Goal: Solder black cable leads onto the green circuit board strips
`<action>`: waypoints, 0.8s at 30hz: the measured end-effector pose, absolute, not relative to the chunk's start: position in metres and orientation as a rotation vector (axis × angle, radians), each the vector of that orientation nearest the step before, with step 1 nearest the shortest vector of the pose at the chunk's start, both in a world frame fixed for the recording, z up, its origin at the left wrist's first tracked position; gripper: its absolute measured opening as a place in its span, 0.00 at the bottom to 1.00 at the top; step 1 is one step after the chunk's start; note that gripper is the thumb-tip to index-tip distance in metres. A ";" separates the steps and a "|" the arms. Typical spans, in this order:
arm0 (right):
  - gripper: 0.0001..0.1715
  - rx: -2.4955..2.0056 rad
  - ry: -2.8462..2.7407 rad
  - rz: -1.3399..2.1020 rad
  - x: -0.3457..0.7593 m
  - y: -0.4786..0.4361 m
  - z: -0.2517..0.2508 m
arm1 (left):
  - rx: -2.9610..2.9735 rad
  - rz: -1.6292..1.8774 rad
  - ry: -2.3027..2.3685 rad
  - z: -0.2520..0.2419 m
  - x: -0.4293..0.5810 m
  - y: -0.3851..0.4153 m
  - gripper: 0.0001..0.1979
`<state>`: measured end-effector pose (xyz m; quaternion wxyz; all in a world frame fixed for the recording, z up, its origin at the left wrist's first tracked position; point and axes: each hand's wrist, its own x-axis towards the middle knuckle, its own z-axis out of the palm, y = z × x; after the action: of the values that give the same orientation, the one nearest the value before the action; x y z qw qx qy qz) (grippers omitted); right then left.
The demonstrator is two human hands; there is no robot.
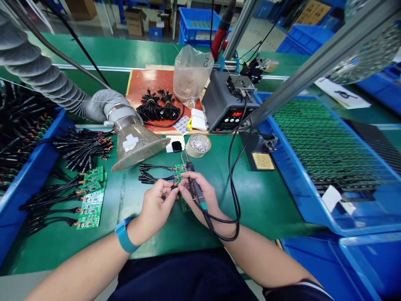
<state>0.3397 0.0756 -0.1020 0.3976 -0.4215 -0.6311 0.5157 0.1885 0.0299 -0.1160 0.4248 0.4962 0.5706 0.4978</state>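
Note:
My right hand (200, 194) is closed around a soldering iron (194, 179), gripped like a pen, its tip pointing up over a small green circuit board (179, 169) on the green mat. My left hand (158, 200) pinches a black cable end with coloured wires (174, 187) against that board. Two black cables (150, 173) run left from the board. A blue band (123, 235) sits on my left wrist. The iron's black cord (233, 175) loops from my right wrist up to the soldering station (227, 108).
A fume extractor hose and funnel (134, 140) hang at left of the board. Finished boards with cables (90, 196) lie at left beside a blue bin (28, 167). A tip-cleaner pot (198, 145) sits behind. A blue tray of green boards (328, 146) fills the right.

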 end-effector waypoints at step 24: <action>0.18 -0.980 -1.458 1.351 0.341 0.064 -0.106 | 1.236 1.246 1.380 -0.112 0.190 0.027 0.11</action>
<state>0.3414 0.0638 -0.1063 0.4464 -0.3958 -0.5888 0.5453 0.1901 0.0267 -0.1117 0.4391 0.4974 0.5552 0.5015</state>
